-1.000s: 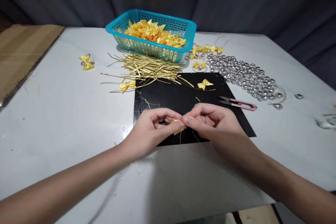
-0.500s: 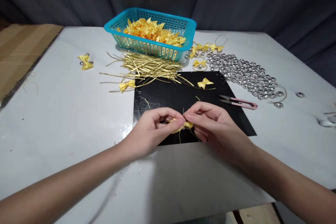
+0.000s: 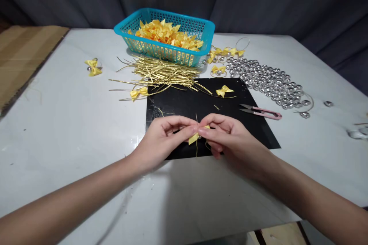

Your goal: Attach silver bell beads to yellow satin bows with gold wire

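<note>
"One yellow bow: who has it?"
"Left hand and right hand together, pinching it with fingertips close."
"Where?"
"Above the near part of the black mat, a thin strand hanging below."
"What else is on the desk?"
"Gold wires and a blue basket farther off; silver beads and pink snips to the right."

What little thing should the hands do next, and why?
Perhaps the left hand could hold the small yellow ribbon bow steady while the right hand gently draws up the thin, straight, greyish strand. Both hands' fingertips meet at the bow, and the strand's tip pokes up right between them, so it looks easy to pinch.
</note>
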Motion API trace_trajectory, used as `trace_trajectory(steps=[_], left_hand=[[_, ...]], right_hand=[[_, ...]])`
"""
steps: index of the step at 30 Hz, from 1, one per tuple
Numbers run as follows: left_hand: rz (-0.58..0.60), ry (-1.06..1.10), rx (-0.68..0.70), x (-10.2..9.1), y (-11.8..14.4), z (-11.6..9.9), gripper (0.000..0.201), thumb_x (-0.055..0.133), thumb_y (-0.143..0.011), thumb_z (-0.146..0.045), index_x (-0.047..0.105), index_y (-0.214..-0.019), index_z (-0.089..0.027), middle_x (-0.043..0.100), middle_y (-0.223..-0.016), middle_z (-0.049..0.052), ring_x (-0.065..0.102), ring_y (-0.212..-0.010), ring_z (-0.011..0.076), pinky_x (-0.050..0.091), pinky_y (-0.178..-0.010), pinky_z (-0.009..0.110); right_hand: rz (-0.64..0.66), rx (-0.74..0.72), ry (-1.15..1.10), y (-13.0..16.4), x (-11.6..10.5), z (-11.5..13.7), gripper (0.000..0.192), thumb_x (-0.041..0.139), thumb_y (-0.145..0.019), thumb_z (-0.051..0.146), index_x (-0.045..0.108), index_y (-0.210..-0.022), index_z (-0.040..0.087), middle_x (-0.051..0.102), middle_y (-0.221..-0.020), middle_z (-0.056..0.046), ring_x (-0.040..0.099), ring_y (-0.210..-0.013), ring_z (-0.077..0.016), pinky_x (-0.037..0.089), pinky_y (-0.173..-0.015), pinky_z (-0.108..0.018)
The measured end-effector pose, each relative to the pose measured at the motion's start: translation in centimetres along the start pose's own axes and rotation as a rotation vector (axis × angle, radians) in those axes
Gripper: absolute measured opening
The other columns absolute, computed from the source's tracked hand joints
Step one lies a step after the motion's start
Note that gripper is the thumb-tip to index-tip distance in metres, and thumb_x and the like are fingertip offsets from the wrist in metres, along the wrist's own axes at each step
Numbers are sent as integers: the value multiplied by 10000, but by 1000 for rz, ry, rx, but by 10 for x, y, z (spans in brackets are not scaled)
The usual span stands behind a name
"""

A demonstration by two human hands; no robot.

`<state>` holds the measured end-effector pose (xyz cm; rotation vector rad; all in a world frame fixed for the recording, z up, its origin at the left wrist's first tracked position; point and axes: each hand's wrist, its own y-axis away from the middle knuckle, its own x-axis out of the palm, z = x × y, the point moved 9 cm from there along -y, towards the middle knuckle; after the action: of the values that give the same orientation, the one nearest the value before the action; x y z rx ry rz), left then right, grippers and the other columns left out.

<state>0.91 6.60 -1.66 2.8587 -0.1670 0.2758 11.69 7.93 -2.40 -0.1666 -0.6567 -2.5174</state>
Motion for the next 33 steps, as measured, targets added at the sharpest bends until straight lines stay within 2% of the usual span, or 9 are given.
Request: trace_trajectory(steps=[7,9,11,14,18,20,23,28,33], left_hand=[[97,111,-61,3,-2,10,79,737,-709,-240,737,-760,-180,718,-742,11,607,-673,106,466,-658,208],[144,116,-80,8,-2,10,48,726,-715,-219,723,-722,-171,702,-712,1,594,-645,96,457,-637,202],[180,91,-91,13,0,8,56,703,-731,-209,705,-701,-162,682,-690,-10,581,-632,91,445,-629,201],[213,50,-79,17,1,4,75,659,-761,-206,687,-713,-156,657,-677,-17,574,-641,97,433,-642,210],[232,-3,-57,18,2,2,98,634,-776,-224,671,-720,-153,623,-660,-24,543,-635,97,409,-628,208],[214,-52,-63,16,2,4,102,642,-773,-248,672,-753,-153,623,-696,-19,526,-647,96,393,-620,206],[197,-125,-65,14,2,6,153,632,-788,-302,671,-812,-156,609,-727,-15,495,-641,93,363,-593,206],[200,-163,-37,14,2,3,183,606,-808,-328,658,-812,-153,586,-713,-13,478,-627,98,359,-587,215],[192,-177,-43,15,2,3,179,609,-804,-324,639,-775,-150,562,-675,-22,450,-588,92,336,-551,212]], right_hand=[[108,102,-138,-2,6,-8,269,762,-660,265,542,-778,166,369,-467,102,276,-401,-16,293,-370,-112],[170,116,-162,-2,9,-5,278,753,-667,309,565,-820,173,422,-537,84,292,-408,-16,308,-362,-122],[205,92,-125,-1,11,1,309,726,-690,373,603,-892,175,512,-656,38,386,-461,-32,347,-377,-137],[168,-11,110,-2,7,14,280,684,-744,368,645,-943,174,572,-735,-9,477,-555,-62,388,-442,-153],[66,-227,362,0,5,35,130,705,-733,280,677,-774,160,568,-801,-11,465,-593,-50,380,-506,-168],[51,-291,371,1,7,41,117,708,-730,254,658,-697,154,558,-813,-5,488,-652,-58,402,-564,-170],[72,-291,318,2,9,42,115,683,-758,244,629,-703,159,551,-798,5,526,-711,-71,430,-641,-175],[73,-301,268,1,9,45,132,672,-769,258,611,-716,155,563,-783,6,528,-699,-74,430,-652,-183],[-38,-328,223,-5,-1,57,150,678,-757,292,599,-722,169,625,-803,-11,592,-763,-100,471,-699,-203]])
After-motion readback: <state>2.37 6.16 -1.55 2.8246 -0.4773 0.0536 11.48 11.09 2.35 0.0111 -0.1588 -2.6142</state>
